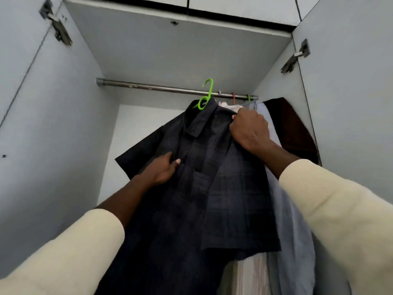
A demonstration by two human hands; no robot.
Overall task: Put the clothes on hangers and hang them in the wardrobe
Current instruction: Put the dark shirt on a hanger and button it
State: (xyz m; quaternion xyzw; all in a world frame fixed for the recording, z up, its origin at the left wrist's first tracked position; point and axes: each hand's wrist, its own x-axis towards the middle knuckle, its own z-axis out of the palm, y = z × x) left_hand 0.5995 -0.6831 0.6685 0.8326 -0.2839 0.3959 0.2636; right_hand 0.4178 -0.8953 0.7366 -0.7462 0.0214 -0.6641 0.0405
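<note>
A dark shirt point(212, 177) on a green hanger point(205, 95) is held up inside the wardrobe point(53, 124), in front of the rail point(148, 87). The hanger's hook is seen just at the rail, near its right half; whether the hook is already over the rail cannot be told from this angle. The shirt's collar sits at the hanger's neck, and the body of the shirt hangs down and towards the camera, one short sleeve spread to the left.

The shirt's right shoulder is gripped by the right hand point(249, 129), the fingers curled over the cloth close to the collar. The shirt's front, near the placket, is pinched by the left hand point(164, 170), with the thumb laid on top of the fabric and the other fingers tucked beneath it. Both forearms are covered by cream sleeves point(340, 220) pushed up from the wrists.

To the right of the dark shirt, other clothes are hung on the rail: a pale blue garment point(285, 220) just beside it, a dark brown garment point(295, 128) further right against the wardrobe wall, and a pale cloth behind the right hand. A red hook point(233, 98) and a second green hook point(248, 97) are seen over the rail there. Metal hinges point(57, 24) are fixed to both open doors.
</note>
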